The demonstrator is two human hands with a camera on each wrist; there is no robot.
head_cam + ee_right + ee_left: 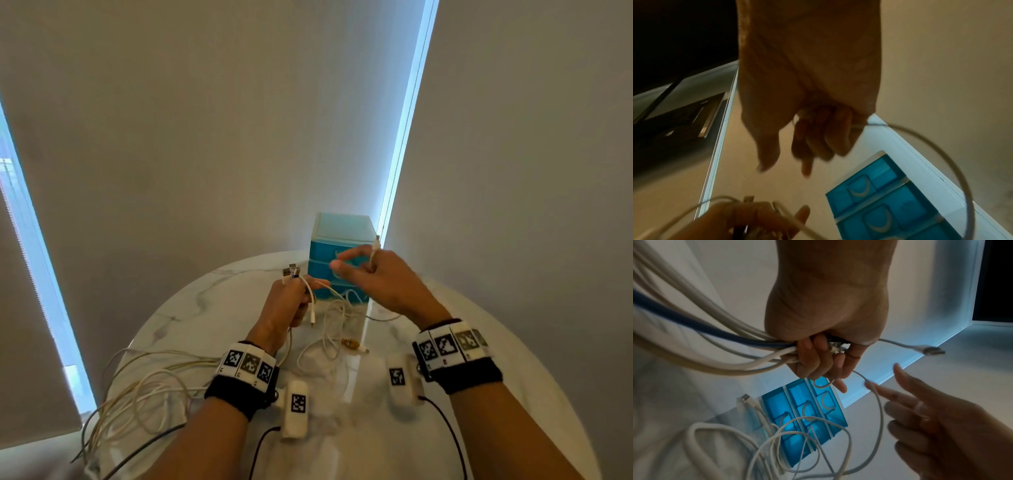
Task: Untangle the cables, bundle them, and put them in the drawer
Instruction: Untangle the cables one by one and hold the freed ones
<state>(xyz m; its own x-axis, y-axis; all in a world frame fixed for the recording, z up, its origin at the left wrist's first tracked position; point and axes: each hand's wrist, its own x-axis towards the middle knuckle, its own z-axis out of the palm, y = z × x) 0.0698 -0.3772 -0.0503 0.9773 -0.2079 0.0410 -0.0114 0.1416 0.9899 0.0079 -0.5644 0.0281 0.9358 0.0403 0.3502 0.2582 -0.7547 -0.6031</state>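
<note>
Above the table (513, 342), both hands (284, 305) grip unlabelled cables (329, 329).

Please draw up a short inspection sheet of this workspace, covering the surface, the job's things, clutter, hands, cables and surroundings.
Surface: round white marble table, glossy.
Job's things: blue drawer unit at the table's far edge, all visible drawers closed; white cables lying loose in loops before it.
Clutter: small brownish item among the loops, too small to identify.
Hands: left hand grips a bunch of cable ends, plugs sticking up; right hand holds one white cable end in its curled fingers, forefinger and thumb extended.
Cables: long cable bundle trails off the table's left edge, one dark among whites; not yet bundled.
Surroundings: grey roller blinds, daylight in the gaps.
</note>
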